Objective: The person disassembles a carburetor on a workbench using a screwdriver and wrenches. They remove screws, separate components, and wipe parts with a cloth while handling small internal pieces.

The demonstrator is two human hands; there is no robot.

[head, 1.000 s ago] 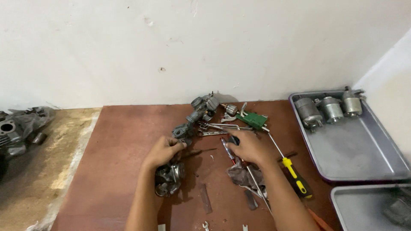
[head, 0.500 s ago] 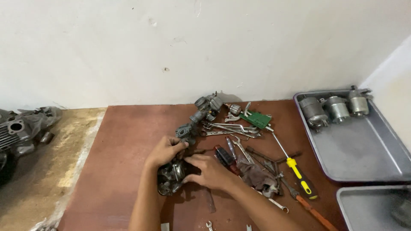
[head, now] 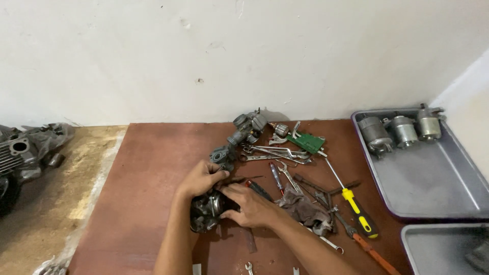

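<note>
A dark grey, greasy metal engine part with a rounded cast body (head: 206,211) lies on the reddish-brown wooden board (head: 147,178) a little left of the centre of the frame, low down, and it sits directly between the two hands. The left hand (head: 199,178) comes down on it from above and to the left, fingers curled over its top edge, while the right hand (head: 249,204) presses in from the right, fingers wrapped against its side; both hands are closed on the part, so it is gripped from two sides and still touches the board. Just above the left hand lies a smaller grey cast carburettor-like piece (head: 223,156), and further up toward the wall a second grey metal assembly (head: 248,126). To the right of the hands a crumpled dark rag (head: 304,209) lies beside a scatter of silver spanners (head: 272,153), a green circuit board (head: 306,142), a red-handled tester screwdriver (head: 275,174) and a yellow-and-black-handled screwdriver (head: 358,216). An orange-handled tool (head: 374,254) lies near the lower right. At the right edge a grey metal tray (head: 438,183) holds three cylindrical silver motors (head: 402,131) along its upper end, and a second grey tray (head: 443,249) shows in the bottom right corner. At the far left, off the board, a grey finned engine block (head: 20,153) rests on the sandy floor.
</note>
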